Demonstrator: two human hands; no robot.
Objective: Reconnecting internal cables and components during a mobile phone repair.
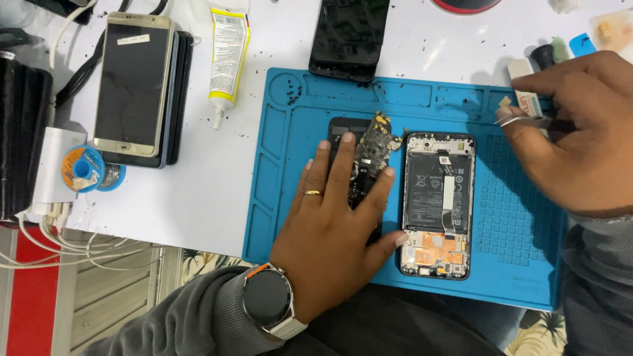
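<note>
The left hand is lying flat with fingers spread wide, pressing down on a dark circuit board resting over a black phone part on the blue repair mat. At three o'clock from that board, just beside it, an opened phone is showing its battery. At two o'clock, the right hand is pinching metal tweezers.

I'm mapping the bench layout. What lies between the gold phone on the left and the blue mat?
In the head view, a white glue tube with yellow label lies between the gold phone and the blue mat; lower down, only bare white tabletop.
</note>
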